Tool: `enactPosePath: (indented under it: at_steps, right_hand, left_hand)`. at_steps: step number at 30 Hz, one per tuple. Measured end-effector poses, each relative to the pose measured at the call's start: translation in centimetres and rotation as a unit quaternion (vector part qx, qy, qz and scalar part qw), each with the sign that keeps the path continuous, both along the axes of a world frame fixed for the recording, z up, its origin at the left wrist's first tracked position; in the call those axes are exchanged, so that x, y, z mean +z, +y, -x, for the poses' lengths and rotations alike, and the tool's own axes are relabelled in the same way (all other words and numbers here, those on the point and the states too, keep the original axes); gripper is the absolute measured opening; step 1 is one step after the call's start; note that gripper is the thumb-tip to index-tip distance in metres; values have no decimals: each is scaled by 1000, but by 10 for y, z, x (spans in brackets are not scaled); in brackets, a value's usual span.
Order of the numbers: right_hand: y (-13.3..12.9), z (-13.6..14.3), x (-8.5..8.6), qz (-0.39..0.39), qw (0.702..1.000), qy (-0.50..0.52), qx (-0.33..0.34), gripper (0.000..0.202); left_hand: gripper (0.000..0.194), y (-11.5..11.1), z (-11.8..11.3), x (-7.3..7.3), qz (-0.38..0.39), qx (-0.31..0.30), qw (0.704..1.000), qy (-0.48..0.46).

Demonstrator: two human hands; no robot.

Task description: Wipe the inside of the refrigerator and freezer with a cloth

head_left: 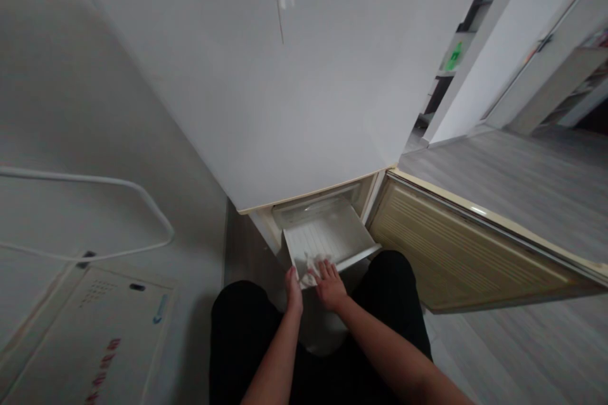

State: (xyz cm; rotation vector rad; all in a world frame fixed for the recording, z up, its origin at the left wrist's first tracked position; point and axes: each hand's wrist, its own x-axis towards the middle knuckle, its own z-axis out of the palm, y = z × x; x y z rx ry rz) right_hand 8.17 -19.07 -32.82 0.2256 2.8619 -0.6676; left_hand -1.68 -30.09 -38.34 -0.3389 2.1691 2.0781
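A pale, shallow drawer (pixel 327 228) is pulled out of the lower compartment of a white fridge (pixel 304 107). My left hand (pixel 293 291) grips the drawer's front left corner, thumb up along its edge. Inside that corner lies a crumpled white cloth (pixel 311 266), possibly a paper wipe. My right hand (pixel 331 285) holds it down against the drawer, fingers extended over it and the wrist above the front edge. Part of the cloth is hidden beneath the fingers.
The fridge door (pixel 465 247) stands wide open on the right, near my right knee (pixel 394 272). At left, a white cable (pixel 118 182) loops out from the wall above a grey wall box (pixel 109 323). Wood-look floor (pixel 522 183) extends to the right.
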Motion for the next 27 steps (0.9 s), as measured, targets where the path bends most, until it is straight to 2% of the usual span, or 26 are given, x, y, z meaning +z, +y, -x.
enactPosePath:
  at_steps: [2, 5, 8, 10, 12, 14, 15, 17, 20, 23, 27]
  right_hand:
    - [25, -7, 7, -5, 999, -16, -33, 56]
    - [64, -23, 18, 17, 999, -4, -38, 53]
    - [92, -43, 25, 83, 984, 8, -155, 48]
    - [95, -57, 25, 129, 962, 12, -239, 53]
    - [84, -69, 21, 205, 941, 64, -261, 59]
    - [65, -78, 16, 322, 898, 144, -263, 59]
    - [54, -80, 13, 375, 870, 178, -266, 59]
    - [37, -81, 10, 437, 821, 216, -298, 60]
    - [31, -70, 12, 464, 761, 253, -377, 53]
    - [36, -51, 17, 499, 719, 274, -398, 43]
    - [29, -31, 18, 548, 683, 264, -404, 42]
  left_hand:
    - [36, 1, 0, -1, 13, -2, 1000, -20]
    - [31, 1, 0, 0, 35, -16, 999, -35]
    - [38, 5, -4, 11, 53, -35, 998, -21]
    - [50, 10, -12, 22, 59, -51, 997, 9]
    - [59, 17, -23, 35, 44, -135, 989, 36]
    - [55, 23, -36, 48, 2, -301, 953, 27]
    - [52, 26, -42, 53, -12, -354, 935, 15]
    - [49, 28, -51, 60, -25, -401, 916, -3]
    - [51, 28, -55, 68, -24, -412, 911, -6]
    - [61, 26, -51, 74, -21, -412, 911, 15]
    - [77, 24, -48, 79, 11, -298, 951, 86]
